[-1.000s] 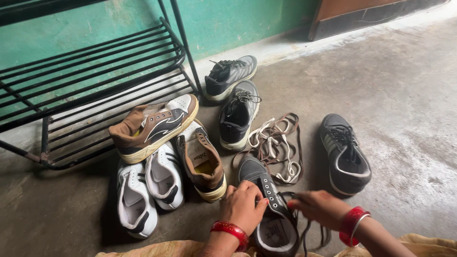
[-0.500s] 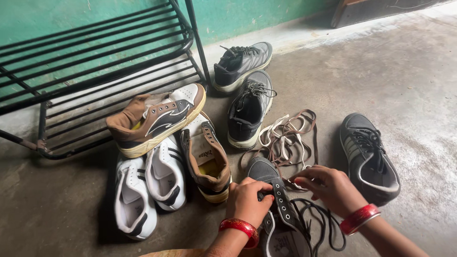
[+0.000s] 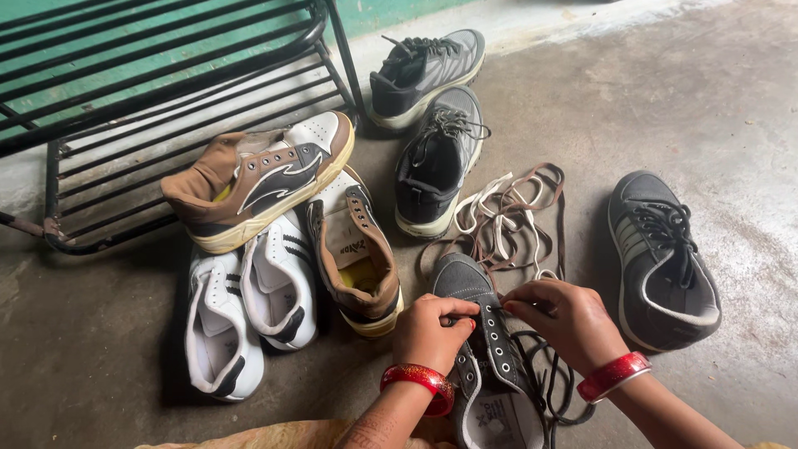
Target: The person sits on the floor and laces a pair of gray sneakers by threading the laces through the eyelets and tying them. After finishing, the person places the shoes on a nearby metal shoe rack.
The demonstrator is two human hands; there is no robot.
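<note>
A rough grey concrete floor (image 3: 715, 108) fills the view, meeting a green wall along the top edge, where a black metal shoe rack (image 3: 166, 91) stands. The grey lace-up shoe (image 3: 486, 349) lies at the bottom centre, toe pointing toward the rack, and serves as the landmark here. The left hand (image 3: 432, 331) is curled closed on its left eyelet strip, fingertips pinched near the top eyelets; the right hand (image 3: 561, 320) is closed too, pinching a black lace (image 3: 553, 387) right at the eyelets (both wrists carry red bangles). Just beyond the shoe's toe lies a loose tangle of brown and white laces (image 3: 507, 220). Left of the shoe, touching or nearly so, sits a brown and white sneaker (image 3: 353, 258), with another (image 3: 258, 179) resting on it and a white pair (image 3: 249, 308) farther left. Right of the shoe stands a matching grey shoe (image 3: 661, 262), apart. Two dark grey trainers (image 3: 432, 108) lie beyond the laces, by the rack's leg. Open floor stretches right and far right of the shoe
</note>
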